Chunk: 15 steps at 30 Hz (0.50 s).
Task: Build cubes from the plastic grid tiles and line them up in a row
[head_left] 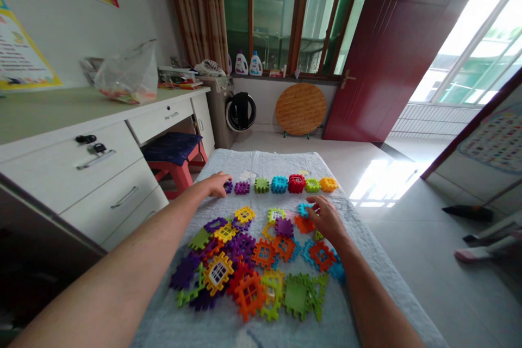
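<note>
My left hand [217,185] is at the left end of a row of stacked plastic building pieces, its fingers closed on a dark purple piece [229,187] that they partly hide. Beside it in the row are a purple stack [242,188], a green stack [261,185], a cyan stack [279,184], a red stack [296,183], a lime stack [312,185] and a yellow-orange stack [328,184]. My right hand [326,216] hovers with fingers apart over the loose pile's right side, by a cyan piece [304,209] and an orange piece [304,223]; contact is unclear.
Loose notched pieces, among them an orange window piece [249,294] and a green panel [297,294], lie on the cloth-covered table [261,160]. A white desk [122,174] and a stool [173,149] stand left. Behind are a washing machine [220,103] and a round board [300,109].
</note>
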Each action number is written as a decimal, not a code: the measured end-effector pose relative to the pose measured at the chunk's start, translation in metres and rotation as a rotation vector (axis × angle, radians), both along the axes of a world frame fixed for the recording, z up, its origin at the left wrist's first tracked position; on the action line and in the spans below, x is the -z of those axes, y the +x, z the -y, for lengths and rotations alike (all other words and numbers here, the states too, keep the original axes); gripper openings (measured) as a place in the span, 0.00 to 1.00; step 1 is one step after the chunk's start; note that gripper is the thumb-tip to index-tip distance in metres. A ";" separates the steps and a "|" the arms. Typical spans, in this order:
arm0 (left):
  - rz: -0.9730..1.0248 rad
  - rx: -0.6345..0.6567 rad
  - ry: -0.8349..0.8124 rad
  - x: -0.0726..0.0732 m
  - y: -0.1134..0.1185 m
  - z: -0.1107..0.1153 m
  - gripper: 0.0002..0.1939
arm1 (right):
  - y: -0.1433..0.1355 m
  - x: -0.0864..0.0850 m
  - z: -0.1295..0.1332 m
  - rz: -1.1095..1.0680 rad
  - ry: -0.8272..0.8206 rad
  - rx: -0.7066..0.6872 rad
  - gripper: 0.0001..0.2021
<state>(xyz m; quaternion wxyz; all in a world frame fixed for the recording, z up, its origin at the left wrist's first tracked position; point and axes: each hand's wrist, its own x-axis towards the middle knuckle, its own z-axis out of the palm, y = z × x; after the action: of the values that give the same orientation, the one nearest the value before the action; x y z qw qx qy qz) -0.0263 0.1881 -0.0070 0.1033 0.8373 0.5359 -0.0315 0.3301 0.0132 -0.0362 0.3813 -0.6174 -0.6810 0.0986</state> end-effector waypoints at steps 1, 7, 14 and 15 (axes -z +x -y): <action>0.003 -0.004 0.009 0.000 0.000 0.001 0.37 | 0.000 0.000 0.000 0.000 -0.004 0.000 0.12; 0.049 -0.031 0.122 0.000 -0.006 0.019 0.43 | 0.001 0.000 0.000 0.010 0.001 -0.003 0.12; 0.200 -0.034 0.374 0.001 -0.024 0.058 0.33 | -0.002 -0.005 0.002 0.007 -0.002 -0.001 0.12; 0.235 -0.038 0.399 0.000 -0.027 0.066 0.30 | -0.003 -0.005 0.002 0.008 -0.004 0.001 0.12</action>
<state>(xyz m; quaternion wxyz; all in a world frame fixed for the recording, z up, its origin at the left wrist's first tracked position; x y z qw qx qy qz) -0.0529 0.1224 -0.0071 -0.0021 0.8289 0.5315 0.1745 0.3271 0.0112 -0.0313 0.3773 -0.6191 -0.6818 0.0975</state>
